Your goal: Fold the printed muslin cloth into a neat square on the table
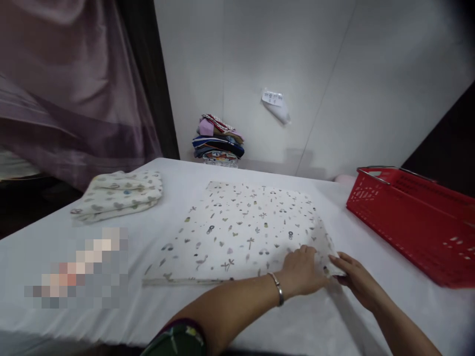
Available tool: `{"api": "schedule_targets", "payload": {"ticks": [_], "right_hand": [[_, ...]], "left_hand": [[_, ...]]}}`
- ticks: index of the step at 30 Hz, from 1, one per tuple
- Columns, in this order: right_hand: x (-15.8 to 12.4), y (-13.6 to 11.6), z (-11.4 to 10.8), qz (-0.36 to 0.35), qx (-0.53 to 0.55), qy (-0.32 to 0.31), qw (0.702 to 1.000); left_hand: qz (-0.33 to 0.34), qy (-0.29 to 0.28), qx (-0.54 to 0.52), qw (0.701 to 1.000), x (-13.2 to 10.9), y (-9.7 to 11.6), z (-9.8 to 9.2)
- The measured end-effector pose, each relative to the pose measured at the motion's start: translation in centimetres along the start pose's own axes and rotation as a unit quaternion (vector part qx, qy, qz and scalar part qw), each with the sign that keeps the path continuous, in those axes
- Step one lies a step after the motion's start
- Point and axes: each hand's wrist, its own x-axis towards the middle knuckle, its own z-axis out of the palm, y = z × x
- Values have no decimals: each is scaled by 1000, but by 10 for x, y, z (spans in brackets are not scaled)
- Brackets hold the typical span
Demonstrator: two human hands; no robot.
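Observation:
A white cloth [237, 222] printed with small palm trees, flamingos and rainbows lies folded into a large flat rectangle on the white-covered table. Palm down, my left hand [302, 271] rests on its front right part, with a silver bracelet at the wrist; some fingers are hidden. Just to the right, my right hand [354, 277] is closed on the cloth's front right corner, thumb above and fingers below. That corner is slightly raised, and the right edge slopes in a loose fold.
Another folded printed cloth [120, 195] lies at the table's left. On the right stands a red plastic basket [404, 222]. Several folded fabrics [218, 141] are stacked by the back wall. A blurred patch [77, 269] hides something at the front left. A pinkish curtain [74, 74] hangs at left.

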Motion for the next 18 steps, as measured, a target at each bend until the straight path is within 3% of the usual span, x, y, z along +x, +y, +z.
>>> {"api": "schedule_targets", "payload": {"ticks": [4, 7, 14, 18], "right_hand": [[0, 1, -1, -4, 11, 0, 1000], [0, 2, -2, -12, 21, -3, 1000], [7, 0, -9, -4, -1, -18, 1000], [35, -7, -17, 44, -2, -34, 998]], "left_hand": [[6, 42, 9, 999, 16, 11, 36], [-1, 59, 7, 998, 21, 13, 46], [23, 38, 31, 999, 25, 10, 34], [32, 41, 49, 997, 24, 11, 27]]}}
